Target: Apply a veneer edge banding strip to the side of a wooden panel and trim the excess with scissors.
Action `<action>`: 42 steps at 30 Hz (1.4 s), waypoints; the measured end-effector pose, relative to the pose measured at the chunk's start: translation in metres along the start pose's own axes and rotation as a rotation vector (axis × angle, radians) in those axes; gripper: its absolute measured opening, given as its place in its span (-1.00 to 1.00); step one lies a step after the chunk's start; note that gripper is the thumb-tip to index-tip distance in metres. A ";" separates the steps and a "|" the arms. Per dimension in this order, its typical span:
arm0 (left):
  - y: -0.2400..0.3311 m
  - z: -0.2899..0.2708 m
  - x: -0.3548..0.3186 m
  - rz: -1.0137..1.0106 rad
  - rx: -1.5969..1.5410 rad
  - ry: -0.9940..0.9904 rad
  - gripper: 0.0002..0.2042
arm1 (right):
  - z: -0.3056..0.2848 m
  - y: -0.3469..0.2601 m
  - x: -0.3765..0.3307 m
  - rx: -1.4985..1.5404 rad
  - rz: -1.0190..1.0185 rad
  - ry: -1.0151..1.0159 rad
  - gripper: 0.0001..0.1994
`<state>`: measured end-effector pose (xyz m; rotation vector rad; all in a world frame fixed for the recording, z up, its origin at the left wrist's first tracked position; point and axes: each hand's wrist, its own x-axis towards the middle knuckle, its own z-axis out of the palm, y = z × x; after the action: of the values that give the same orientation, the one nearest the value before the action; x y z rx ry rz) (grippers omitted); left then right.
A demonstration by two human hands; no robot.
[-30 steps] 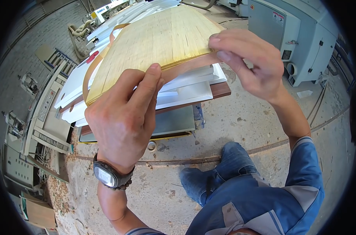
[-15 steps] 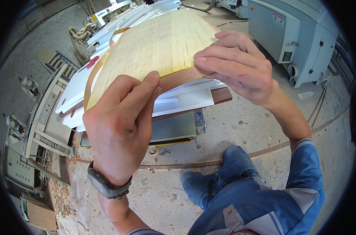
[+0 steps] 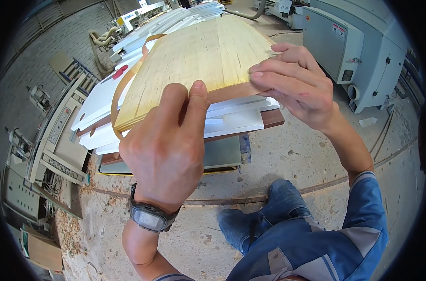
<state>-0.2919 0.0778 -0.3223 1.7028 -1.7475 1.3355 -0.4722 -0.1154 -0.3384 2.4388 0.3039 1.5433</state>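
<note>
A pale plywood board (image 3: 208, 51) lies in front of me, its grain running away from me. A thin brown edging strip (image 3: 234, 92) covers its near edge between my hands. My left hand (image 3: 163, 143) is closed at that edge, thumb up against the strip; its fingertips are partly hidden. At the near right corner, my right hand (image 3: 299, 86) pinches strip and board edge, fingertips on top and thumb out of sight below. Along the board's left side, a loose length of brown strip (image 3: 120, 91) curves away and loops at the far end; my left hand hides where it joins.
White panels (image 3: 243, 120) and brown boards (image 3: 272, 118) are stacked under the plywood. A red-handled tool (image 3: 120, 71) rests on a white panel. A beige machine (image 3: 58, 140) stands left, a grey cabinet machine (image 3: 332, 44) right. Wood chips (image 3: 70, 232) litter the floor.
My left hand has shifted right and its wrist has turned, showing the watch face. The board's near left corner has come into sight. My right hand keeps its place at the right corner.
</note>
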 end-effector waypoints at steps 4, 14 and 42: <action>-0.004 0.004 0.003 -0.013 -0.034 0.014 -0.75 | -0.009 -0.015 0.014 -0.161 -0.018 -0.056 -0.67; -0.046 -0.013 -0.018 -0.080 -0.248 0.123 -0.77 | 0.031 -0.021 0.037 -0.119 0.051 0.069 -0.89; -0.109 -0.010 -0.038 -0.708 -0.913 0.218 -0.62 | 0.015 -0.003 0.035 0.009 0.038 -0.127 -0.78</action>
<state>-0.1880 0.1264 -0.3076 1.3324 -1.1408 0.2951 -0.4440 -0.1029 -0.3155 2.5496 0.2422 1.3963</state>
